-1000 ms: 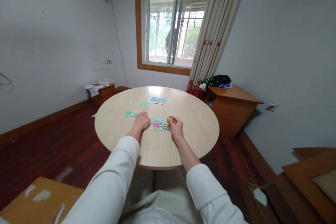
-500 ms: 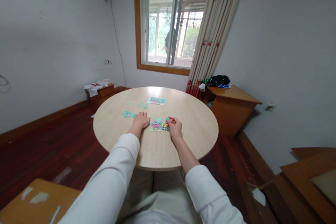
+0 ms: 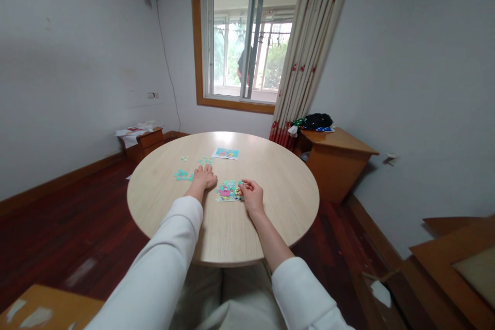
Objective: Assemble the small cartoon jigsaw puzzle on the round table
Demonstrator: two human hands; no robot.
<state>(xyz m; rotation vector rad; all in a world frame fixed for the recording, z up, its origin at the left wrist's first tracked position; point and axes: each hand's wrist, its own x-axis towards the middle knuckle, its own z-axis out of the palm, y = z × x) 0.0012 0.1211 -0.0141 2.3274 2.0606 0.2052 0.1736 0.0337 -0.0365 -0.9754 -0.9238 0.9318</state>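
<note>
A partly assembled jigsaw puzzle (image 3: 225, 193) with pink and yellow cartoon figures lies on the round table (image 3: 232, 240) in front of me. My right hand (image 3: 252, 197) is at its upper right edge, thumb and fingertips pinched on a small teal puzzle piece (image 3: 240, 183) that they partly hide. My left hand (image 3: 204, 177) rests palm down to the left of the puzzle, fingers spread. Its fingertips reach the loose teal puzzle pieces (image 3: 204, 160), and more loose pieces (image 3: 181, 175) lie left of it.
A printed picture sheet (image 3: 226, 153) lies farther back on the table. A few pale pieces (image 3: 184, 158) sit at the back left. Beyond the table stand a wooden desk (image 3: 336, 160) with cloths (image 3: 317, 121) and a low cabinet (image 3: 150, 138) with papers. Someone (image 3: 244, 64) is outside the window.
My left hand has slid a little forward, its fingertips now by the farther loose pieces. The right hand stays at the puzzle's upper right. The view has tilted slightly.
</note>
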